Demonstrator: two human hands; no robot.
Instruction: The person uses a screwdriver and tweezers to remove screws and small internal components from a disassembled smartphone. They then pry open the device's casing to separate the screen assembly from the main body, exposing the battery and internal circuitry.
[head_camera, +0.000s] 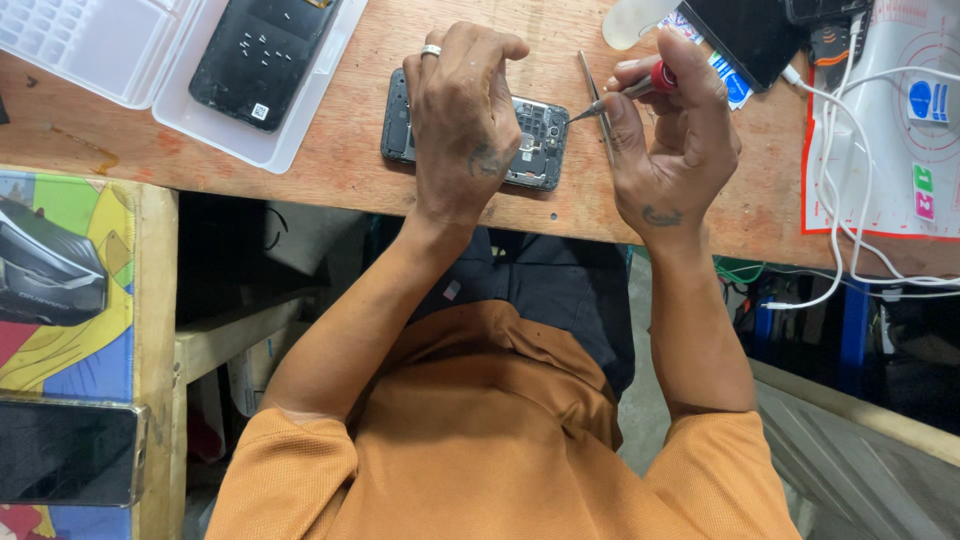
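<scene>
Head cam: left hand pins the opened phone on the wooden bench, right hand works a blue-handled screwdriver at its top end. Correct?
Not quite. The handle is red, not blue. The head view shows the right hand holding a red-handled screwdriver with its tip at the end of the opened phone, while the left hand presses the phone down on the wooden bench.

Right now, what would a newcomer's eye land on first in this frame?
The opened phone at the middle of the wooden bench, pinned under the left hand. Beside it, the right hand points a red-handled screwdriver at the phone's top end. A clear tray holding a phone back cover lies far left.
</scene>
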